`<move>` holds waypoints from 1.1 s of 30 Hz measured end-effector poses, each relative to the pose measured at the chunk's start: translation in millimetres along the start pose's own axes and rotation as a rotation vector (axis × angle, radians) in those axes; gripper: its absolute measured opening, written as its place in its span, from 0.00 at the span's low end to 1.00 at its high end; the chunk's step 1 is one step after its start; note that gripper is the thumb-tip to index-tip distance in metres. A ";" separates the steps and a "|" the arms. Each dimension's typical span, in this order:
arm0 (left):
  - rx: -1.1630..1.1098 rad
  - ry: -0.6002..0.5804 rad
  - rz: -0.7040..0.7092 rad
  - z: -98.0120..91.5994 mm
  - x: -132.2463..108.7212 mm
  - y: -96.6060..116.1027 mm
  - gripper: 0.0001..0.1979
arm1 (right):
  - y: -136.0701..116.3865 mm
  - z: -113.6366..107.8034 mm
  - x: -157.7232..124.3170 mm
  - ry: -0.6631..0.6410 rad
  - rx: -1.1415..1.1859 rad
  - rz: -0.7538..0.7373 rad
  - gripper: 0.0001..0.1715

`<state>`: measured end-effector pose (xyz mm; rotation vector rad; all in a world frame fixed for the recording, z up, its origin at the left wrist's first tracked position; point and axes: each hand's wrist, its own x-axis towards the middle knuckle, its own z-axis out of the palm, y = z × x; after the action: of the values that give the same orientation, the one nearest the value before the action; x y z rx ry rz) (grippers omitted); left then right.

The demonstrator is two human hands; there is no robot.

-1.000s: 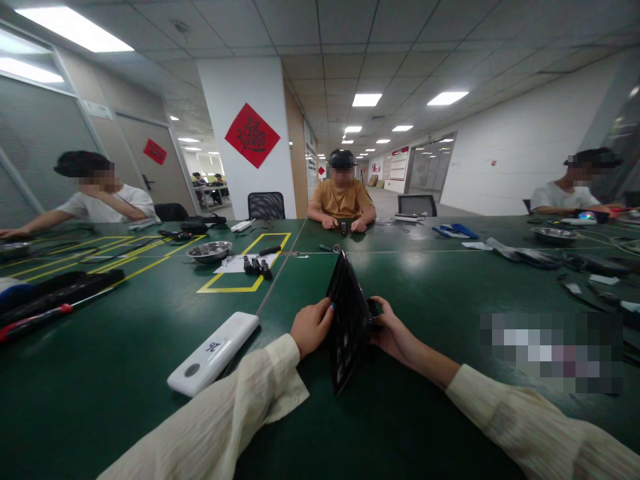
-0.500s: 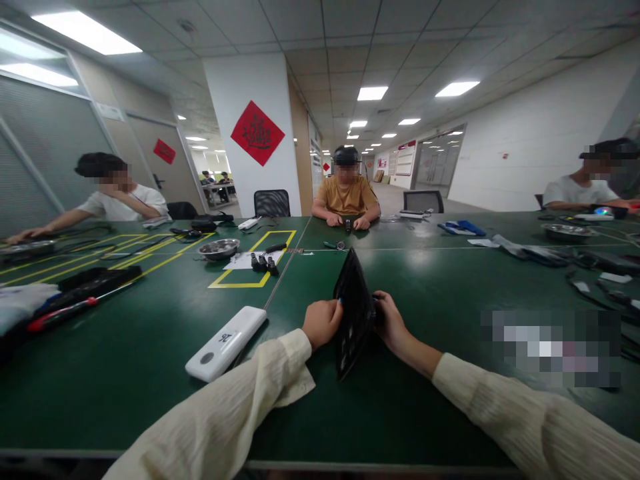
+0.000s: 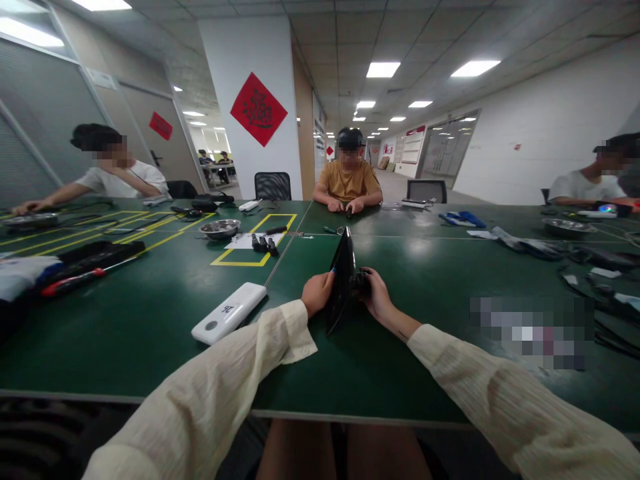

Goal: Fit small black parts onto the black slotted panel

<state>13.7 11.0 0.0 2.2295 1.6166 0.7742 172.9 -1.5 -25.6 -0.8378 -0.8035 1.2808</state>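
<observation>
A flat black panel (image 3: pixel 341 277) stands on edge on the green table (image 3: pixel 150 313), tilted slightly, its lower corner touching the surface. My left hand (image 3: pixel 317 293) grips its left face with fingers curled. On the other side my right hand (image 3: pixel 376 295) holds the panel together with a small black part (image 3: pixel 361 283) pressed against its right face. Both arms wear cream sleeves.
A white power bank (image 3: pixel 229 313) lies left of my hands. Further left are a red-handled screwdriver (image 3: pixel 75 280) and a black tray (image 3: pixel 95 253). A metal bowl (image 3: pixel 219 229) and small black parts (image 3: pixel 263 243) sit by a yellow-taped rectangle. Three people sit around the table; cables lie right.
The view has pulled back and tipped down, showing the table's near edge and my legs. The panel now stands more edge-on to me; both hands remain on it.
</observation>
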 end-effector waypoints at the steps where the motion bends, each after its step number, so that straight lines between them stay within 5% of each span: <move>1: -0.009 0.002 0.003 -0.3 -0.1 -0.2 0.29 | -0.5 -0.6 -0.8 -0.009 0.003 0.002 0.17; 33: -0.005 -0.027 0.094 -4.7 -1.5 -4.5 0.26 | -1.2 -1.8 -3.4 -0.066 -0.015 0.035 0.18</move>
<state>7.2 10.7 1.1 2.3170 1.5049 0.7677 174.6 -5.1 -25.6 -0.8286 -0.8551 1.3398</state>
